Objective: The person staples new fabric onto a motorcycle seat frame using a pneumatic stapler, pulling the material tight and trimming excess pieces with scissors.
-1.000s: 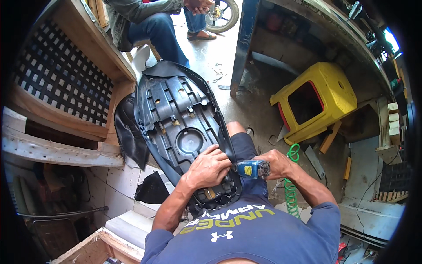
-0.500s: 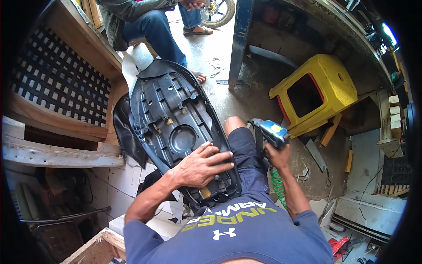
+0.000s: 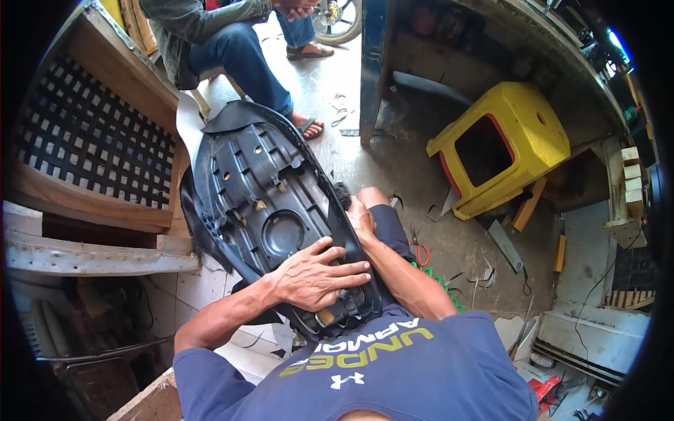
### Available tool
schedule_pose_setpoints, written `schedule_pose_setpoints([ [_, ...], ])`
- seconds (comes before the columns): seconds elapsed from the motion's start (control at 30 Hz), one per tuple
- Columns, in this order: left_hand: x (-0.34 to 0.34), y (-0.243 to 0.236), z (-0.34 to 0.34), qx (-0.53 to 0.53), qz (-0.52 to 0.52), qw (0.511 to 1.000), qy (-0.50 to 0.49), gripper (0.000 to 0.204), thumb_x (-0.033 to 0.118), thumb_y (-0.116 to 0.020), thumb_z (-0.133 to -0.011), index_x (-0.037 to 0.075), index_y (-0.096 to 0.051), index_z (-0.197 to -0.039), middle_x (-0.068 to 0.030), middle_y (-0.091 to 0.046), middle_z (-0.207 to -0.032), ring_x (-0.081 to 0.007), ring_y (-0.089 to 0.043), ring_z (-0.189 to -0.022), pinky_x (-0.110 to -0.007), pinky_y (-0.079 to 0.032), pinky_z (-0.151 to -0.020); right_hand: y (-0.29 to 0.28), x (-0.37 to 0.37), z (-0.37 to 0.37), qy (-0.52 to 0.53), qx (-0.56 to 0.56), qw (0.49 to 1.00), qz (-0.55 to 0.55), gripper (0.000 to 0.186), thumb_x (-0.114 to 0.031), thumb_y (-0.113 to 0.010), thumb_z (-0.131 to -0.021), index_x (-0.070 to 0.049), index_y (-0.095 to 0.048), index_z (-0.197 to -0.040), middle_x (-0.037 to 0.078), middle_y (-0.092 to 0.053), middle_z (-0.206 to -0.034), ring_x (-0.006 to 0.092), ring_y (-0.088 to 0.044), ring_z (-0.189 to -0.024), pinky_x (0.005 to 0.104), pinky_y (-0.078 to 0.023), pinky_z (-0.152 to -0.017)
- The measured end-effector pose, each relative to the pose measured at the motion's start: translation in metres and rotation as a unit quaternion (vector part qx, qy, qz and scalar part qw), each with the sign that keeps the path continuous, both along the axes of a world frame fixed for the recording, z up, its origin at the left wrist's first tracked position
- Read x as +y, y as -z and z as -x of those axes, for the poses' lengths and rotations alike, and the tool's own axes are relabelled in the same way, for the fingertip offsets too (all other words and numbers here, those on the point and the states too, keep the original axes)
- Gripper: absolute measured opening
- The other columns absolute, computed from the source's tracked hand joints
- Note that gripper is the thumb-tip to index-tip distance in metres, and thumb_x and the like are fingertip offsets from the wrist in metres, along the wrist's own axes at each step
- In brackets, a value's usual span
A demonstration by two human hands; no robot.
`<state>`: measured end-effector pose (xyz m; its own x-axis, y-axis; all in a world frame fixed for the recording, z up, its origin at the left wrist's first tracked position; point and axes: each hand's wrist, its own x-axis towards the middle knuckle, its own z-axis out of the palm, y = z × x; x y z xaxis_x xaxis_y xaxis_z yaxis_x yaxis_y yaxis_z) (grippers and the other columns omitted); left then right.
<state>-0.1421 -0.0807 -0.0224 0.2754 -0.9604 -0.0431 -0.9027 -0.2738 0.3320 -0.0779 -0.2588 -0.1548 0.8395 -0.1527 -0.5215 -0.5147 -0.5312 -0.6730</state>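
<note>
An upturned motorcycle seat (image 3: 284,231) rests on my lap, its black plastic base up and loose black cover round its rim. My left hand (image 3: 316,277) lies open on the lower part of the base, fingers spread. My right hand (image 3: 359,216) is curled at the seat's right edge, beside a dark, partly hidden object; what it holds I cannot make out. A green coiled hose (image 3: 439,288) shows partly behind my right forearm. Red-handled scissors (image 3: 421,256) lie beyond that forearm.
A seated person (image 3: 242,63) is at the top, near a motorcycle wheel (image 3: 337,24). A yellow stool (image 3: 516,175) lies tipped at right under a bench. A wooden frame with black webbing (image 3: 88,140) stands at left. Wood offcuts (image 3: 526,203) lie on the floor (image 3: 463,259).
My right hand, earlier out to the right holding a blue air tool, has moved up to the seat's right edge; the tool is no longer plainly visible. My left fingers have spread.
</note>
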Motion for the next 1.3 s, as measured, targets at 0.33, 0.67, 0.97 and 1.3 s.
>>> schedule_pose_setpoints([
  [0.33,-0.007,-0.001,0.003,-0.006,0.004,1.0,-0.021,0.07,0.029,-0.055,-0.084,0.023,-0.054,-0.154,0.0043,-0.057,-0.153,-0.0206,-0.054,-0.123,-0.049,-0.03,-0.117,-0.011,-0.022,0.032,0.064,0.017,0.987,-0.144,0.053,-0.047,-0.074,-0.085,-0.009,-0.071,-0.122,0.019,-0.077,-0.109,0.0352,-0.072,-0.107,0.0466,-0.055,-0.093],
  [0.67,0.002,0.004,0.005,-0.014,0.087,0.996,-0.015,0.065,0.025,-0.063,-0.075,0.019,-0.067,-0.139,0.0027,-0.067,-0.133,-0.0206,-0.056,-0.12,-0.05,-0.032,-0.115,-0.041,-0.032,0.038,0.217,-0.056,0.966,-0.129,0.04,-0.029,-0.079,-0.084,-0.004,-0.074,-0.114,0.012,-0.078,-0.101,0.0243,-0.072,-0.096,0.0411,-0.055,-0.087],
  [0.97,-0.008,0.008,-0.013,0.059,0.035,0.997,-0.025,0.044,0.021,-0.061,-0.083,0.013,-0.071,-0.125,-0.0016,-0.069,-0.127,-0.0217,-0.058,-0.121,-0.048,-0.036,-0.114,-0.114,-0.136,0.045,-0.025,-0.233,0.97,-0.067,0.032,-0.014,-0.081,-0.081,0.001,-0.076,-0.109,0.009,-0.08,-0.096,0.0182,-0.075,-0.087,0.0364,-0.059,-0.083],
  [1.3,-0.008,-0.007,-0.047,0.135,0.108,0.985,-0.02,0.041,0.001,-0.068,-0.085,0.007,-0.073,-0.125,-0.0121,-0.067,-0.12,-0.0296,-0.064,-0.111,-0.043,-0.051,-0.097,-0.086,-0.146,0.123,0.047,-0.114,0.992,-0.029,0.037,-0.013,-0.081,-0.081,0.002,-0.075,-0.114,0.013,-0.08,-0.101,0.0172,-0.075,-0.094,0.0366,-0.058,-0.087],
])
